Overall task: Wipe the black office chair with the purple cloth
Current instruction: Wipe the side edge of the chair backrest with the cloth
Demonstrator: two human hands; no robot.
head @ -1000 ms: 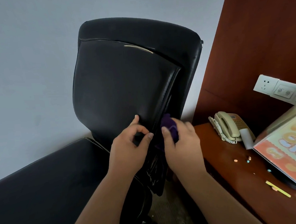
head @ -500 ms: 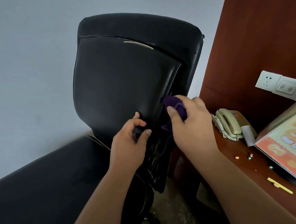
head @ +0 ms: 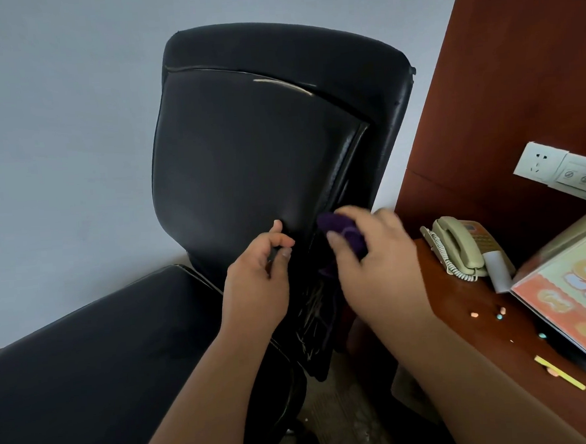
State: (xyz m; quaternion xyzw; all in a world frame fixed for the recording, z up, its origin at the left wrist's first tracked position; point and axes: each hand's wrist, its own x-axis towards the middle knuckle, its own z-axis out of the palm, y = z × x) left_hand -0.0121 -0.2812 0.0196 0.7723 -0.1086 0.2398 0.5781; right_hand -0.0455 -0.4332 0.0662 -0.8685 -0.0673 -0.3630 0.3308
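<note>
left hand (head: 258, 287) and right hand (head: 382, 268) bare like both forearms (head: 206, 395), nails short.

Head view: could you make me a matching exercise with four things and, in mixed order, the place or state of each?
Things: 1 cloth; 2 telephone; 3 socket; 4 left hand.
Places: a on the desk; b fixed on the wall panel; c gripping the chair back's edge; d held in the right hand.
Pairs: 1-d; 2-a; 3-b; 4-c.

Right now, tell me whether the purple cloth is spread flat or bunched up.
Bunched up: the cloth is a small wad gripped in the right hand, held at the chair back's side edge.
</note>
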